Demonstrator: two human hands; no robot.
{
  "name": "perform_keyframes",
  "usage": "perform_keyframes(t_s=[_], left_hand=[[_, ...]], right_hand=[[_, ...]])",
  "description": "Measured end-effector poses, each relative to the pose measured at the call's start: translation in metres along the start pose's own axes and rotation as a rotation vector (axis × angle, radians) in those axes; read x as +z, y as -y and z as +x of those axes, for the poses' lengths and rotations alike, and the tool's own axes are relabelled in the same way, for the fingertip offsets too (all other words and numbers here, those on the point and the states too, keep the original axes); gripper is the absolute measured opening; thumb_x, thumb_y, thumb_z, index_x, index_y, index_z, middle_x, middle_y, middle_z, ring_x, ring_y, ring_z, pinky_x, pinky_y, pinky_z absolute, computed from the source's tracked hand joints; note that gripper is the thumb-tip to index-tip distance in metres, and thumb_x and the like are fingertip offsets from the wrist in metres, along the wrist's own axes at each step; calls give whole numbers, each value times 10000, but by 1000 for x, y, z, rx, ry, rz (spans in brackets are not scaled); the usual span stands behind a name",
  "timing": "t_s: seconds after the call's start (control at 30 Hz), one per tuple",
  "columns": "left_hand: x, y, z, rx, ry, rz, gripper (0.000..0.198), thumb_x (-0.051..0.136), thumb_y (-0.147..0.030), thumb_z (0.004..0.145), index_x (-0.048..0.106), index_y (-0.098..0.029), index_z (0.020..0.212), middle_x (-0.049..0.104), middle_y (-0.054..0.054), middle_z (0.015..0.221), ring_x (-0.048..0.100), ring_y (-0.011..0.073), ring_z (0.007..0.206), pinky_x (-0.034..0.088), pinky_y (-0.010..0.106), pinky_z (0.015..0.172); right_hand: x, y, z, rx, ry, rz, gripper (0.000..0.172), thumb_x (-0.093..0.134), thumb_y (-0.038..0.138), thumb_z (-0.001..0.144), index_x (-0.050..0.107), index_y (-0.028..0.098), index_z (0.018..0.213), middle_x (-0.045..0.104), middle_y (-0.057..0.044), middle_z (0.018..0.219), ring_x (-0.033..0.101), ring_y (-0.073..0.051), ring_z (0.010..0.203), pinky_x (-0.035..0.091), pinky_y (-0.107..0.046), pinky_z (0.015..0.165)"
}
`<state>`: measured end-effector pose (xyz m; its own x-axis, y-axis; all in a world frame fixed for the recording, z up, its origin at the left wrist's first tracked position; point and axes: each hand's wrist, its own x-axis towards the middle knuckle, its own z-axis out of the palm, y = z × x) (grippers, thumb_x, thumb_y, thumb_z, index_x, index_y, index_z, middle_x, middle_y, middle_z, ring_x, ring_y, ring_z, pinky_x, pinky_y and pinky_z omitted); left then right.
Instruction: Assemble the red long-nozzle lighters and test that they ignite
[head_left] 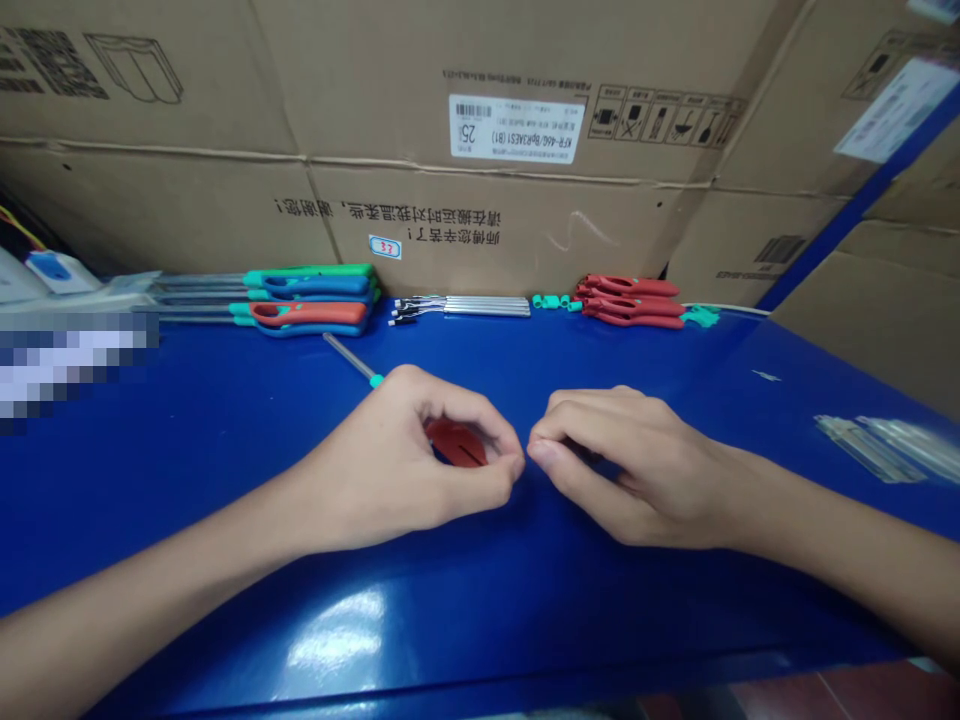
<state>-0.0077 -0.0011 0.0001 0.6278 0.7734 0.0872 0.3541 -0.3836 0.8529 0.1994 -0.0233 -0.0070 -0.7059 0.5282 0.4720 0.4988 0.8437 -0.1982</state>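
Note:
My left hand [420,450] is closed over the middle of the table, its thumb and index fingertips pressed together. Through the loop of those fingers shows the red handle [456,442] of a long-necked lighter. Its thin metal tube [349,357] and teal collar [376,381] stick out beyond the back of the hand. Whether the other fingers grip this lighter or it lies on the table behind them, I cannot tell. Just to the right, my right hand [637,460] is also closed in a pinch, its fingertips close to the left ones. Anything inside either pinch is hidden or too small to make out.
Along the back of the blue table [247,560] lie stacked lighters [307,300], silver tubes with wires [487,306], teal collars [551,301], red handles [630,302] and teal pieces [700,316]. Clear plastic strips [870,448] lie right. A cardboard wall [570,220] stands behind.

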Motion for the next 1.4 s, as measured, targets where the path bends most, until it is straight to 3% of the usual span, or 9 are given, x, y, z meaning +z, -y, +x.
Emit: perform_keyframes(t_s=[0.63,0.77,0.97,1.07,1.23,1.33,1.4], left_hand=[[-1,2,0,98,-35,88,114,609,-165,753,720,-143,741,713,8,671,646,142,649,504,216,597],[-3,4,0,147,-37,145,139,598,-187,784,728,-155,746,721,6,693,655,139,649,516,218,617],[-9,7,2,177,-16,308,154,589,-151,786,728,-192,733,728,-15,718,653,125,649,510,218,645],[-12,12,4,286,-19,435,159,583,-141,804,723,-205,768,729,-20,742,647,124,668,488,230,660],[-20,21,6,653,-40,840,182,518,-146,905,689,-170,848,723,14,814,654,151,755,431,372,872],[-26,22,6,842,-23,1053,280,397,-148,972,660,-154,877,722,56,924,657,180,839,400,427,910],[-30,21,6,897,-6,1115,324,342,-147,989,649,-158,885,720,71,959,655,193,869,399,440,909]], right_hand=[[17,-4,0,33,-124,-53,314,444,169,958,421,194,647,389,53,551,347,-81,471,253,-263,513],[13,-3,0,82,-54,17,327,414,188,977,451,183,653,419,40,570,377,-86,503,281,-263,537],[-1,-6,-3,125,-13,60,334,341,201,998,597,125,798,601,-36,711,541,-112,631,390,-252,624],[-6,-8,-5,124,-37,28,270,381,159,973,615,122,844,634,-37,758,565,-109,671,413,-234,652],[-5,-12,-5,114,-41,-22,212,425,128,925,629,112,871,651,-46,775,574,-124,683,422,-248,654],[-4,-14,-6,136,30,-38,171,469,116,883,639,125,868,642,-27,756,562,-121,662,412,-254,645],[-5,-14,-7,161,117,-44,141,516,118,845,650,144,883,628,-8,741,550,-120,643,403,-259,631]])
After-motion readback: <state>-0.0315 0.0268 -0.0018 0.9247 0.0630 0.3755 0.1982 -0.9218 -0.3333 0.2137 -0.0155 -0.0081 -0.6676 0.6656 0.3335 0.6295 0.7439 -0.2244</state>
